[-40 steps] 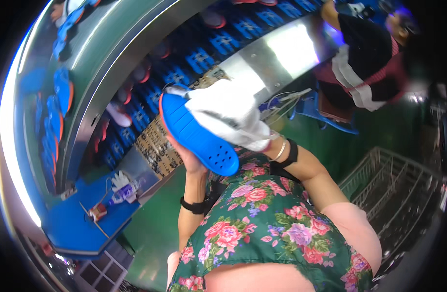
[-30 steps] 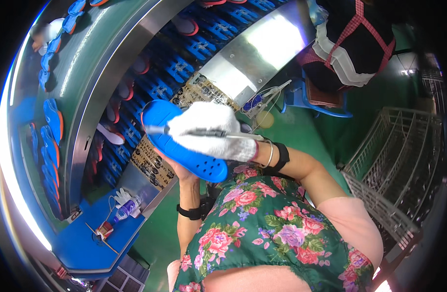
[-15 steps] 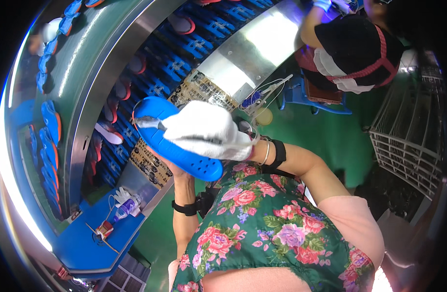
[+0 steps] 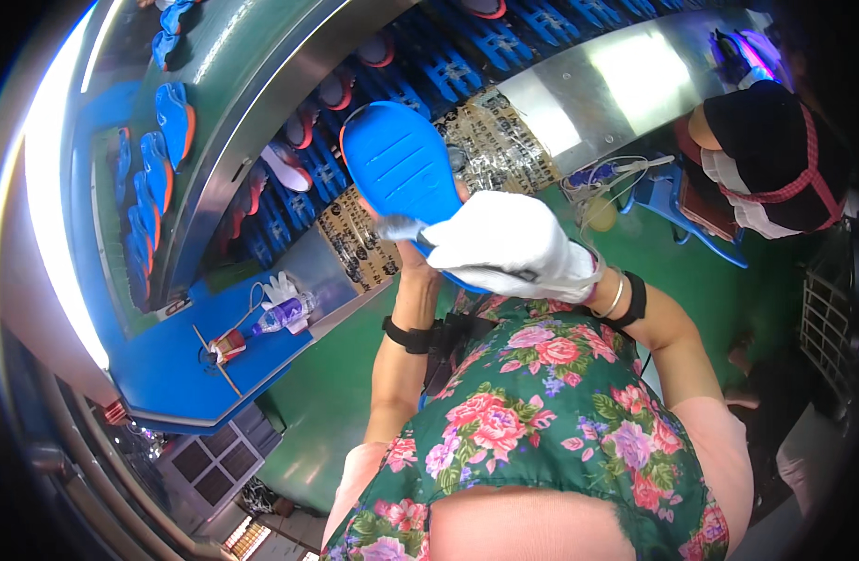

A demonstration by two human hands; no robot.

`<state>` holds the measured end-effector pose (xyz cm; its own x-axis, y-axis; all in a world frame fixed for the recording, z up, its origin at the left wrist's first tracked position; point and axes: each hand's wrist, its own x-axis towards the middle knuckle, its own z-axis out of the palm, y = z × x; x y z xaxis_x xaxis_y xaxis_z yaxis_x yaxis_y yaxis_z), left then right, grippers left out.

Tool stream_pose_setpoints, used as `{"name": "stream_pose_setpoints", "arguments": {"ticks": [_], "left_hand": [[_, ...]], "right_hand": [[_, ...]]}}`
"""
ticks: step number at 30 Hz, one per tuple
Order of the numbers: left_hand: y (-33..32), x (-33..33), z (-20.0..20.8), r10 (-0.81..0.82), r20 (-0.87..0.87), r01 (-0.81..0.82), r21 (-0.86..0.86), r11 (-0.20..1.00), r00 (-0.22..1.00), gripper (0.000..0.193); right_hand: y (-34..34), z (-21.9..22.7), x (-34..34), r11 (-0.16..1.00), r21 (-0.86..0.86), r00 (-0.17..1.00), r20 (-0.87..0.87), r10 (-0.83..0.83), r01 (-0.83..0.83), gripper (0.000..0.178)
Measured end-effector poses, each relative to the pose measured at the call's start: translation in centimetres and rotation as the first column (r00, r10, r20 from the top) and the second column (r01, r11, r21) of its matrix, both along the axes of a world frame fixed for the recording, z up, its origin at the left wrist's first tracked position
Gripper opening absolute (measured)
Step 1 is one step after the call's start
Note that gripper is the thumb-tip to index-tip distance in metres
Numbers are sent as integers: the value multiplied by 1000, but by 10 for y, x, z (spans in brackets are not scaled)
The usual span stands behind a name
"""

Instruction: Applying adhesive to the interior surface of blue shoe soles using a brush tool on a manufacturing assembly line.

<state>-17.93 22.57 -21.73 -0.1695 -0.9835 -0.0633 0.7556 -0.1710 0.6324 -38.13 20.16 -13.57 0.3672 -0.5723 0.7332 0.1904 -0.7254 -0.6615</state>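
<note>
My left hand (image 4: pixel 415 258), bare, grips a blue insole (image 4: pixel 400 154) from beneath, its fingers showing at the edges. The insole is tilted, its wide rounded end up and away from me; shallow grooves cross it and orange shows along its rim. My right hand (image 4: pixel 509 245), in a white knitted glove, is closed on a small brush (image 4: pixel 403 228). The grey bristles lie over the insole's middle, near its left edge; whether they touch cannot be made out. The glove hides most of the brush's handle and the insole's near end.
On the left a green conveyor (image 4: pixel 226 75) carries several blue-and-orange insoles. Beyond my hands, blue racks (image 4: pixel 458 70) hold shoe parts. A blue side table (image 4: pixel 168 383) bears a bottle (image 4: pixel 285 313) and white gloves. Another person (image 4: pixel 761 150) sits at the right near a blue stool (image 4: pixel 654 201).
My view has shifted. The insole now stands more upright with its grooved end showing, and the brush has gone from that end down to the middle. Both hands keep their holds.
</note>
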Motion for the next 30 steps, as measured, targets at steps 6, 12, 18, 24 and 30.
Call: {"name": "stream_pose_setpoints", "arguments": {"ticks": [6,12,18,24,30], "left_hand": [[0,-5,33,180,45,-184,134,974,983,115],[-12,11,14,15,-231,-15,3,1000,973,121],[-18,2,34,-17,-161,18,7,1000,987,113],[-18,22,8,93,-247,-84,46,995,965,112],[-31,15,38,106,-220,-98,46,994,970,110]], "right_hand": [[-12,2,-6,997,60,999,-10,-36,37,25],[-3,-5,-3,963,208,985,67,160,-170,23],[4,-14,-3,990,-119,994,-68,-82,73,27],[2,-8,-10,972,192,990,34,135,-139,21],[21,-18,-6,998,-48,988,-153,33,-41,30]]}}
